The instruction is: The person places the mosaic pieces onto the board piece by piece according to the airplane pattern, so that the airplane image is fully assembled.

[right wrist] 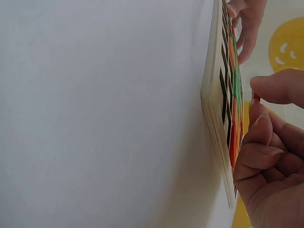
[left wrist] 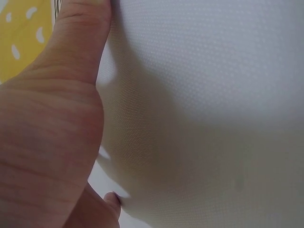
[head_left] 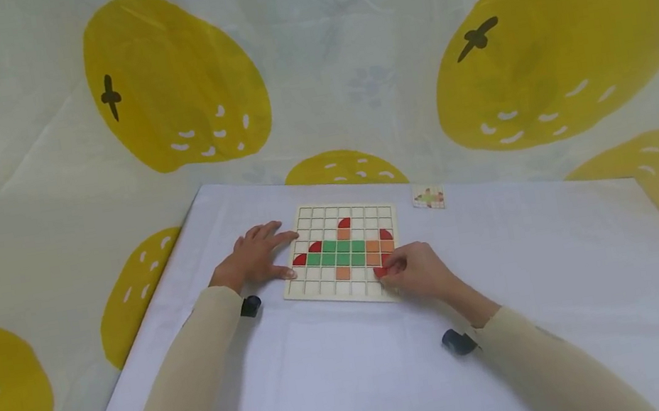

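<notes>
A square wooden grid board point(head_left: 323, 285) lies on the white-covered table. In its cells sit green squares point(head_left: 343, 252), orange squares point(head_left: 343, 273) and red rounded pieces point(head_left: 344, 223). My left hand point(head_left: 256, 254) rests at the board's left edge, fingers spread, thumb on the lower left border. Over the board's lower right part, my right hand point(head_left: 420, 271) pinches a small red piece point(head_left: 380, 272) between thumb and index finger. The right wrist view shows that piece point(right wrist: 256, 97) edge-on, held above the board, with the other fingers curled. Part of the board's right side is hidden by this hand.
A small pattern card point(head_left: 428, 197) lies near the table's back edge, right of the board. Behind the table point(head_left: 343, 376) hangs a pale sheet printed with large yellow fruit point(head_left: 180, 78). Dark wrist devices point(head_left: 457, 342) show at both cuffs.
</notes>
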The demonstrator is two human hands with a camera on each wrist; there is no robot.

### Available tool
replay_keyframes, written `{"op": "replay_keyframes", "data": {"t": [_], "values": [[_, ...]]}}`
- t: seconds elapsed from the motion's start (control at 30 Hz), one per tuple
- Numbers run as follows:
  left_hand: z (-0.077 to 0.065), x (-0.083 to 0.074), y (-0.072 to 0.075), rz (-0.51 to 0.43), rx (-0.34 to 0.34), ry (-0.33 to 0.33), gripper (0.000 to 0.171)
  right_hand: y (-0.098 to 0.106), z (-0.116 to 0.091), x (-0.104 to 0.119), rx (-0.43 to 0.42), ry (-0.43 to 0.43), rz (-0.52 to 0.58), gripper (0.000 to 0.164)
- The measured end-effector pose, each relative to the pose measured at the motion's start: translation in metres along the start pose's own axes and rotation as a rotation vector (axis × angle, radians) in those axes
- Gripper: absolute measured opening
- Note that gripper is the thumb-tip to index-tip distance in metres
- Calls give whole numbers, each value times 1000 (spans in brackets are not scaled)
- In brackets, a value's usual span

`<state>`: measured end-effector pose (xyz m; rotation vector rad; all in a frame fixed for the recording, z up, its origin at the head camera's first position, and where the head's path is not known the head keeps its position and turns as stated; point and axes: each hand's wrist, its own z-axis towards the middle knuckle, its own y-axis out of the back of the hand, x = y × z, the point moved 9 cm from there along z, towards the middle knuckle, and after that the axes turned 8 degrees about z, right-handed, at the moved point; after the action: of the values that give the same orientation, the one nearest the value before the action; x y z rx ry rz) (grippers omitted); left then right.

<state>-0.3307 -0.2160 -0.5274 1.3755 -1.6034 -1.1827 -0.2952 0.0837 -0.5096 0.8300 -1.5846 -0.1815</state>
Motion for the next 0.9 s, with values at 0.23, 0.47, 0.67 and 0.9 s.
{"op": "replay_keyframes", "data": {"t": [0.23,0.47,0.67,0.9], "values": [[-2,-1,3,2,-7,-3,92,-12,3,7,14,7,21,23],[-3,-2,6,-14,2,5,91,-20,3,15,16,31,9,21],[-2,0,4,-14,12,11,93,-31,4,19,18,34,23,20],[-1,0,1,-12,24,13,94,-42,5,21,19,63,25,19]]}}
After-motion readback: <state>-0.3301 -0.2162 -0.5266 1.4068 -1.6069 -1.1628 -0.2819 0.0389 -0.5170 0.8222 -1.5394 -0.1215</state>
